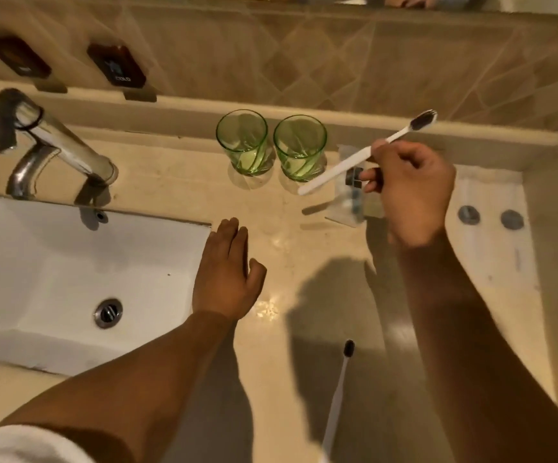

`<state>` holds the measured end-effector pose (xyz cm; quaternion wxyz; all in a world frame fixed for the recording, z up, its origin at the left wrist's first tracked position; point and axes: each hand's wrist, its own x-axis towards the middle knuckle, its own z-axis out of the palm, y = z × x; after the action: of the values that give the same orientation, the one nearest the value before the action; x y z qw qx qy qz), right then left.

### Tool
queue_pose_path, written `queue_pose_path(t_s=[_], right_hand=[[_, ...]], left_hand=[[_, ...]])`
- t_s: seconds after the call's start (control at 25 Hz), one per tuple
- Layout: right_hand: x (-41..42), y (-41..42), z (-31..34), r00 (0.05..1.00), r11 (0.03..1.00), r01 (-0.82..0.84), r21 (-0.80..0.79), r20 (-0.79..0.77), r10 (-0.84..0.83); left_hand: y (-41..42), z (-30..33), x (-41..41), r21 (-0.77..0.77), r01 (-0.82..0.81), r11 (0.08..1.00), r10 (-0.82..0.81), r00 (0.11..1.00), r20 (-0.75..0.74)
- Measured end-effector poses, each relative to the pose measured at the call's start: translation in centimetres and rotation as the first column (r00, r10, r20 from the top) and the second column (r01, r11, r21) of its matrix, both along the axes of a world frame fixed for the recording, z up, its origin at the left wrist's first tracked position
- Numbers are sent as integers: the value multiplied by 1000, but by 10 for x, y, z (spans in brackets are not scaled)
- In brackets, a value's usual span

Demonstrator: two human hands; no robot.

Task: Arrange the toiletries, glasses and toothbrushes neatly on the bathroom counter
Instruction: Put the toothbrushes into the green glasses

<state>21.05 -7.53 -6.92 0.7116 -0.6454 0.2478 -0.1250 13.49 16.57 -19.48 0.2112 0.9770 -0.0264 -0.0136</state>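
Head view: we see the beige counter (157, 182) filling most of the frame, w/ the white sink (53, 262) sunk in at 9 o'clock and the chrome faucet (53, 142) above it at approx. 10 o'clock.

Our right hand (411, 192), at 2 o'clock, grips the white toothbrush (347, 160) near the middle of its handle, fingers curled round it. The brush is lifted off the counter and tilted, dark bristles up toward 1 o'clock, and its handle end is just beside the right glass.

Our left hand (227, 272), near the centre, is released: fingers straight and together, it holds nothing and sits at the sink's right edge.

The two green glasses (242, 143) (299, 147) stand upright side by side at 12 o'clock, close to the back ledge, almost touching.

A second toothbrush (337, 389) lies flat on the counter at 6 o'clock, bristles pointing to 12 o'clock.

A clear plastic packet (346, 208) lies under the right hand; its content is too blurred to tell.

Two round metal discs (468, 214) (512, 219) sit at 3 o'clock.
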Motion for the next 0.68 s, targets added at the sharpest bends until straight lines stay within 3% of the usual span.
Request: queue_pose_path(t_s=[0.32, 0.68], right_hand=[[58, 18, -2, 997, 989, 69, 132, 24, -73], [84, 32, -25, 998, 954, -46, -297, -44, 34]], left_hand=[[2, -2, 3, 28, -13, 1000, 13, 1000, 4], [4, -3, 4, 28, 2, 1000, -2, 1000, 6]])
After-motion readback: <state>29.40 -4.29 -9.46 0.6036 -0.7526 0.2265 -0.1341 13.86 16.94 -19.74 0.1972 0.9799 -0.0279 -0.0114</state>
